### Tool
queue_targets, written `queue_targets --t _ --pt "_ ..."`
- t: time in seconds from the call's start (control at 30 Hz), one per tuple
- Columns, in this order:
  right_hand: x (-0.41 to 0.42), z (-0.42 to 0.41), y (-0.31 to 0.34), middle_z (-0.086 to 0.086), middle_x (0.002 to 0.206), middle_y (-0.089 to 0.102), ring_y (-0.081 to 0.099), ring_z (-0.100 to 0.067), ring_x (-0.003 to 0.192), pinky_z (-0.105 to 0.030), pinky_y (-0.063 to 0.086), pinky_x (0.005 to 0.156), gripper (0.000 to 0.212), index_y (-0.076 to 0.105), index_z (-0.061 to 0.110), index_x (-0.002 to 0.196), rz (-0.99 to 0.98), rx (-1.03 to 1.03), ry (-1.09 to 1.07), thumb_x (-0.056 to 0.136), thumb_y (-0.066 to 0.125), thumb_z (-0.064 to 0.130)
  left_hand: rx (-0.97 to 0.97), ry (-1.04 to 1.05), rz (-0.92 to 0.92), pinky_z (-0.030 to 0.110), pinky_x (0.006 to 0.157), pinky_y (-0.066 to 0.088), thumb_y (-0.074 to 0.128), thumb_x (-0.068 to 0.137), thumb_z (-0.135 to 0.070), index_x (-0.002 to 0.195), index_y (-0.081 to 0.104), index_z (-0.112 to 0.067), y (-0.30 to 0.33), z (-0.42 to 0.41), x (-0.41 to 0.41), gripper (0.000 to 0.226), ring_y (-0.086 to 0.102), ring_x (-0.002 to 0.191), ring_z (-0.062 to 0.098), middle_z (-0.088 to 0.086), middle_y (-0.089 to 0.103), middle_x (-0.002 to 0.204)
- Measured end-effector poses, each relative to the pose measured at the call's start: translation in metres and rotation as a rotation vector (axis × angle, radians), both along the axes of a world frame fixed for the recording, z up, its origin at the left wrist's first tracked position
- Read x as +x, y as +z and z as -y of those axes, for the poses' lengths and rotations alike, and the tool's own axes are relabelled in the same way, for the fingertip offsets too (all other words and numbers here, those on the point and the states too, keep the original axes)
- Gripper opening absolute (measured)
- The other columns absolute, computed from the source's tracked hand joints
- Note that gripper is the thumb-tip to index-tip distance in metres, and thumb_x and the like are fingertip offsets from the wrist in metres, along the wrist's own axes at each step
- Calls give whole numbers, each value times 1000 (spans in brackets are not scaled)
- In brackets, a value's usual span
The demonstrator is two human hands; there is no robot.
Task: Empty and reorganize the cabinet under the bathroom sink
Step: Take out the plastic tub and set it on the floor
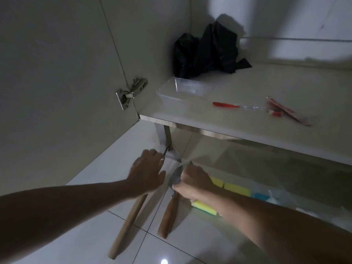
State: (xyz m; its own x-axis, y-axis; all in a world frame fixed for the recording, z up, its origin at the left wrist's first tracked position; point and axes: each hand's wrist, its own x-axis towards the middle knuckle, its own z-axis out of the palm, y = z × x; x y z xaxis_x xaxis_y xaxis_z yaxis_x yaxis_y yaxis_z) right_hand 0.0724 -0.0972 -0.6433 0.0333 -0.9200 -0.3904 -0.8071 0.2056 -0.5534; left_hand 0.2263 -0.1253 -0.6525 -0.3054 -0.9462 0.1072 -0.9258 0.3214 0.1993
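On the tiled floor (80, 242) in front of the open cabinet, two trowels lie side by side, their wooden handles pointing toward 7 o'clock. The left hand (147, 173) rests knuckles-up over the neck of the left trowel (125, 227), fingers curled down around the thin metal shank that shows just past them at 1 o'clock; its blade tip lies against the foot of the cabinet leg (165, 133). The right hand (194, 182) is just beside it at 3 o'clock, fingers bent over the grey blade of the right trowel (167, 216), thumb pressed against the blade's near edge, so it grips the blade where it meets the handle. Under and beyond the right wrist, toward 4 o'clock, a pack of sponges (236, 189) in yellow, green and blue lies on the floor in clear wrapping.

The cabinet shelf (285, 141) sits up at 1 o'clock. On it, a clear plastic container (182, 91) stands near the left front corner, with a crumpled black plastic bag (207, 52) behind it at 12 o'clock, against the back wall. To the container's 3 o'clock lies a toothbrush (226, 105) with a red handle, and farther right a reddish packet (287, 113), too blurred to identify. The open cabinet door (57, 73) fills the left side, its metal hinge (131, 91) at the shelf's 9 o'clock
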Motion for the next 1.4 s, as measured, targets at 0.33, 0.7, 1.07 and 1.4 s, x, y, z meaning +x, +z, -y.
queue_targets --t 0.33,0.7,1.07,1.4 --pt "-111 30 143 -14 75 73 73 -25 66 -37 62 58 9 72 5 90 112 -224 -108 85 71 13 -219 -293 -375 37 85 50 65 84 -14 99 68 -13 114 50 -82 16 59 86 17 0 66 94" --pt "-204 66 151 -26 64 67 65 -39 54 -50 60 61 10 71 4 74 138 -453 -360 75 63 -1 -224 137 -277 39 96 43 55 88 -18 116 58 -8 142 116 -141 30 47 115 30 12 52 121" --pt "-131 168 137 -14 103 73 67 -27 99 -35 55 90 20 74 2 98 -10 -624 -66 82 63 7 232 773 -1262 32 63 55 77 72 -20 116 50 -1 122 127 -80 55 59 83 23 13 58 108" --pt "-116 182 115 -13 105 72 65 -31 103 -36 52 90 21 76 4 95 -68 -696 -2 84 58 5 501 668 -1386 32 41 54 64 84 4 97 59 6 121 121 -85 14 64 58 25 17 59 76"
